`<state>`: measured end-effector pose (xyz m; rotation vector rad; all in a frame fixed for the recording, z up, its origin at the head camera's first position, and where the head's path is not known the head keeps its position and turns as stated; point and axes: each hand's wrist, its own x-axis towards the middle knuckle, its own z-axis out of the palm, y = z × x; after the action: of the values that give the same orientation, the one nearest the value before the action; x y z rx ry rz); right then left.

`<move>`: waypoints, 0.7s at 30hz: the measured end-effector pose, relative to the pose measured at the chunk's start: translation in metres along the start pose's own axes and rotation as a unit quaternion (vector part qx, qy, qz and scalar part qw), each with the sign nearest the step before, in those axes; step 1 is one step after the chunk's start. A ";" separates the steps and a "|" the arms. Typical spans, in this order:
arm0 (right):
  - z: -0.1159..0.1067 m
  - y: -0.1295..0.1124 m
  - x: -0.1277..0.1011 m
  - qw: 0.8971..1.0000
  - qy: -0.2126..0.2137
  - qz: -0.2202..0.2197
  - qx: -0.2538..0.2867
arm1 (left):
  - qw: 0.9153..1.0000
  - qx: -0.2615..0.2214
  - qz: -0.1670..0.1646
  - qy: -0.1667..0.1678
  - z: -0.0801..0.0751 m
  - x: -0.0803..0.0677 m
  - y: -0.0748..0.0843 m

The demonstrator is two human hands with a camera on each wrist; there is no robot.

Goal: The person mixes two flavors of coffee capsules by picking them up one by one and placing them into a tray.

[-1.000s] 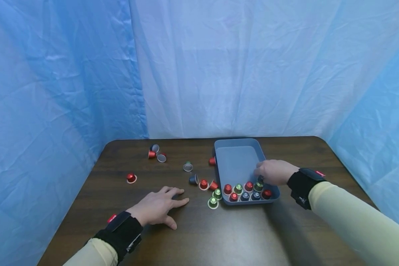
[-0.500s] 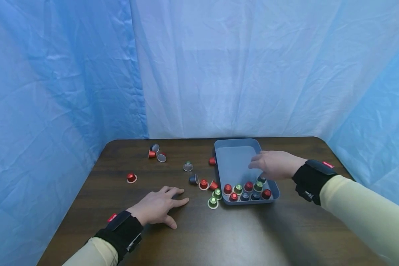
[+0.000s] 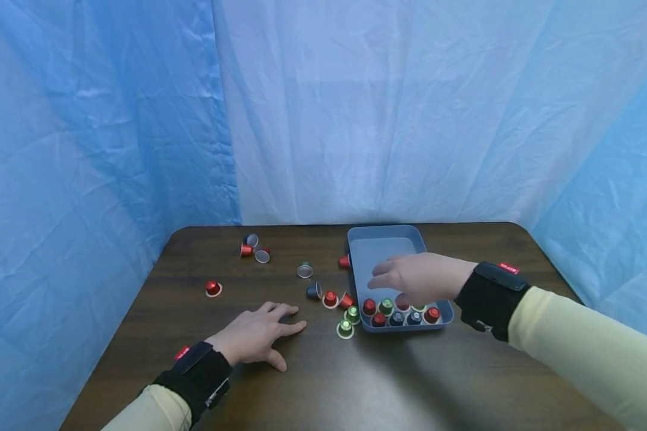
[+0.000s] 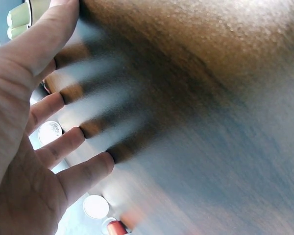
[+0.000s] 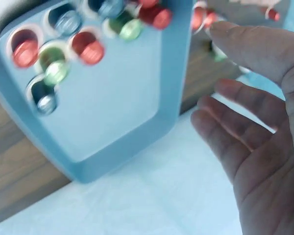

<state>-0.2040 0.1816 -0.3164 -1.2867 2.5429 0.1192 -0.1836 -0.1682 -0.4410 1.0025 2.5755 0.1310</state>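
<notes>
blue tray (image 3: 380,245) under empty right hand (image 3: 417,278) fingers (image 3: 383,281).

Blue-grey rectangular tray (image 3: 356,263) with rounded corners and a low rim, flat on the dark table. Coffee capsules (image 3: 386,306) in red, green and dark blue, standing dome-up in two rows at the tray's near end; far end bare. Loose capsules (image 3: 330,299) in the same colours just left of the tray, some upright, some tipped over.
</notes>
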 end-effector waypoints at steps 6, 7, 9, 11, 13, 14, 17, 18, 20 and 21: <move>0.009 -0.026 0.020 0.995 0.048 -0.087 -0.025 | 1.000 -0.004 -0.002 -0.006 -0.001 0.001 0.001; 0.012 -0.030 0.025 0.994 0.053 -0.095 -0.031 | 1.000 -0.005 -0.002 -0.006 -0.001 0.000 0.001; 0.018 -0.037 0.033 0.993 0.052 -0.103 -0.039 | 1.000 -0.006 -0.001 -0.004 0.000 0.000 0.001; 0.024 -0.043 0.041 0.991 0.052 -0.115 -0.045 | 1.000 -0.006 0.000 -0.003 0.000 0.000 0.000; 0.031 -0.048 0.047 0.990 0.050 -0.125 -0.051 | 1.000 -0.006 -0.001 0.000 0.001 0.000 0.000; 0.034 -0.050 0.050 0.989 0.049 -0.129 -0.054 | 1.000 -0.005 -0.001 0.001 0.001 0.000 0.000; 0.042 -0.054 0.056 0.985 0.045 -0.140 -0.086 | 1.000 -0.004 0.001 0.006 0.002 0.000 0.000; 0.044 -0.055 0.058 0.984 0.041 -0.143 -0.099 | 1.000 -0.003 0.002 0.007 0.002 0.000 0.000; 0.048 -0.057 0.061 0.981 0.033 -0.146 -0.121 | 1.000 -0.003 0.004 0.009 0.002 0.000 0.000; 0.050 -0.057 0.062 0.981 0.029 -0.146 -0.127 | 1.000 -0.002 0.004 0.010 0.001 0.000 -0.001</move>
<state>-0.1822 0.1088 -0.3790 -1.7692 2.4109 0.3581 -0.1835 -0.1689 -0.4425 1.0150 2.5873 0.1493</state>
